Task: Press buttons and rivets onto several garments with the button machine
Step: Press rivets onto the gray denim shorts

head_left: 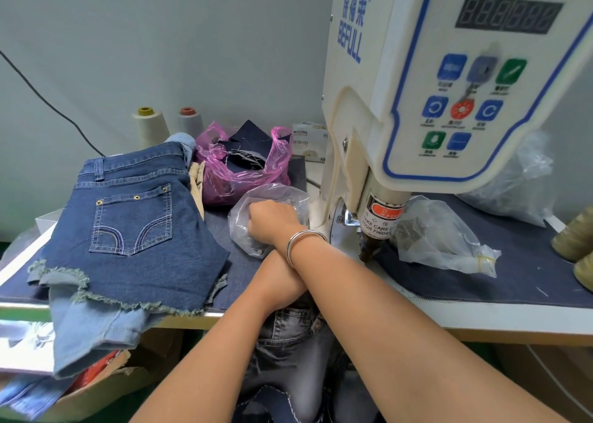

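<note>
Nearest the viewer, a grey denim garment (288, 329) hangs over the front edge of the bench (481, 310), below the crossed forearms; soft and limp, it would likely be best taken by its stiffer waistband. The left hand (290, 283) lies under the right forearm by that edge, and whether it is open or gripping cannot be told. The right hand (272, 222), with a silver bangle at the wrist, reaches into a clear plastic bag (272, 198) at mid-bench; its fingers are curled, apparently around the light, slippery film or the small hardware inside, though what they pinch is hidden. At the left edge lie folded denim shorts (134, 230) bearing brass rivets. The button machine (449, 85) rises over the right half, its press head (373, 243) just beside the right wrist. A pink bag (244, 162) of scraps and two thread cones (150, 127) stand along the far edge.
</note>
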